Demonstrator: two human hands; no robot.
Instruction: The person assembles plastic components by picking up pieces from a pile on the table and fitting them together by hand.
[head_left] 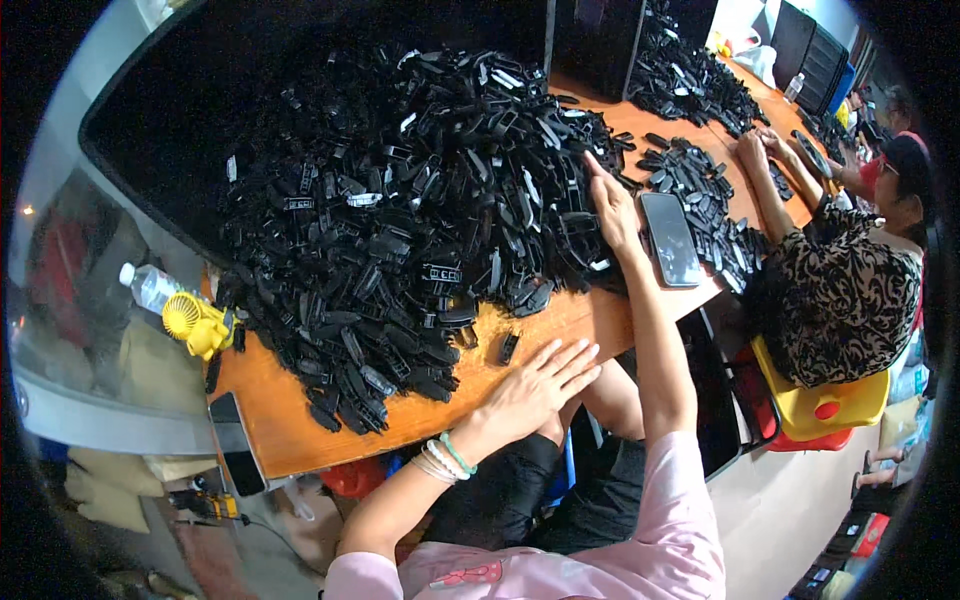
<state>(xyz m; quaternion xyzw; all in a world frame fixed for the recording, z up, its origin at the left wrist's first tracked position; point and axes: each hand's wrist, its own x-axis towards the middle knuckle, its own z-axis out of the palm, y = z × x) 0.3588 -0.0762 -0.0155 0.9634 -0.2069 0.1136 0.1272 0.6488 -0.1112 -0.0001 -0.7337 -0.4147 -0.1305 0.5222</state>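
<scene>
A large heap of small black plastic parts (400,240), long and narrow with openings, covers most of the wooden table (290,425) in front of me. My left hand (540,388) is at the table's front edge, palm down with its fingers stretched out and nothing in it. One loose black part (508,348) lies on the wood just beyond it. At the right side of the heap, my right hand (612,208) is held edgewise, fingers straight and alongside the parts. It grips nothing that I can see. A phone (669,240) lies right beside it.
A smaller spread of parts (700,190) lies right of the phone, near a seated co-worker (845,285). A yellow fan (198,325) and a plastic bottle (150,286) stand at the left edge. Another phone (237,445) sits at the near left corner. A dark panel (595,45) rises behind.
</scene>
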